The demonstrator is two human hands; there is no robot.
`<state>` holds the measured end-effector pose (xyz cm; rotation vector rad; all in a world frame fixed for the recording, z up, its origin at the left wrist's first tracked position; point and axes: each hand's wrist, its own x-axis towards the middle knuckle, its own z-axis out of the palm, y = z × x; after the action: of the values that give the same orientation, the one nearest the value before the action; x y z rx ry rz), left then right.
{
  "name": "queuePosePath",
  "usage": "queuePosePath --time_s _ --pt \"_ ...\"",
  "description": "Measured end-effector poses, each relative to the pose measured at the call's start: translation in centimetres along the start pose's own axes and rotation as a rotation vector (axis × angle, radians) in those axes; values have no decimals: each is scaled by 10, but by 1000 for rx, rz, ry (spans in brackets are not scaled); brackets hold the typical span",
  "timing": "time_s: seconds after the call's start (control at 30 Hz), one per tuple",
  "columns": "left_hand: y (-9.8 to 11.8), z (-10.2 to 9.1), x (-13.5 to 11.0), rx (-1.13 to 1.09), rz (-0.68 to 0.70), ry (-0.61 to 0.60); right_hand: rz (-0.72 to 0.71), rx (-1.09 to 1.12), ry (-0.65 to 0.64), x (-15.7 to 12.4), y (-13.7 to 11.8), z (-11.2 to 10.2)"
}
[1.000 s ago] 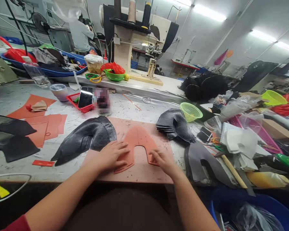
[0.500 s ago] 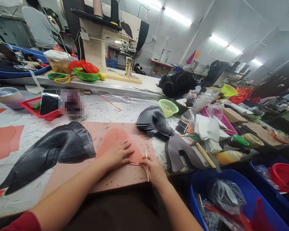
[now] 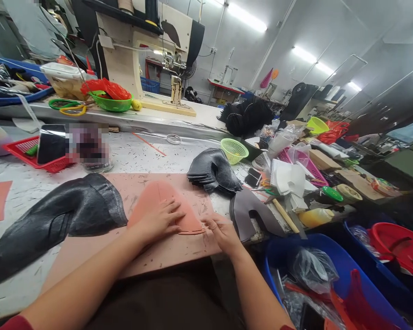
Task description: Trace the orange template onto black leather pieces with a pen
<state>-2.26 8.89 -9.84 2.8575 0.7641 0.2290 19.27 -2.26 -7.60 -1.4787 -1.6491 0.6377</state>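
My left hand (image 3: 160, 219) lies flat with fingers spread on a salmon-pink shoe-upper pattern piece (image 3: 158, 195), pressing it onto the pink cutting mat (image 3: 137, 256). My right hand (image 3: 220, 231) sits at the piece's lower right edge, its fingers pinched together on something thin that I cannot make out. A large black leather piece (image 3: 62, 215) lies on the mat to the left. A grey U-shaped upper piece (image 3: 249, 213) rests just right of my right hand.
A stack of black leather pieces (image 3: 211, 172) and a green basket (image 3: 234, 150) lie beyond the mat. A red tray with a phone (image 3: 50, 146) is at the left. Sewing machine (image 3: 141, 41) stands behind. Cluttered tools (image 3: 296, 192) and blue bins (image 3: 316, 275) crowd the right.
The camera view swung right. The pink piece now shows folded, not as an open U. My right hand closed in at its lower edge; the thin stick seen half a second ago is hidden.
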Motion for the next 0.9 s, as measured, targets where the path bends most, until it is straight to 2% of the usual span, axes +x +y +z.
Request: queuePosePath --time_s 0.13,0.3,0.4,0.53,0.6,0.7,0.77,0.83,0.9 --pt "2 -1 0 29 8 0 46 -31 -133 4 -9 14" --pt "5 -4 1 24 8 18 -4 -104 -188 10 -16 33" --pt "5 -5 1 28 3 -21 39 -17 -247 11 -11 20" --pt "2 -2 1 7 -20 -59 259 80 -278 16 4 -14" --pt "1 0 -1 6 -24 -41 332 193 -267 24 10 -19" --pt "5 1 -5 65 -2 41 310 293 -233 45 12 0" --pt "12 -2 -8 130 55 138 263 217 -206 59 7 23" --pt "22 -8 -12 198 174 260 172 106 -191 70 -3 45" --pt "29 -19 -18 242 255 387 14 48 -176 76 -16 57"
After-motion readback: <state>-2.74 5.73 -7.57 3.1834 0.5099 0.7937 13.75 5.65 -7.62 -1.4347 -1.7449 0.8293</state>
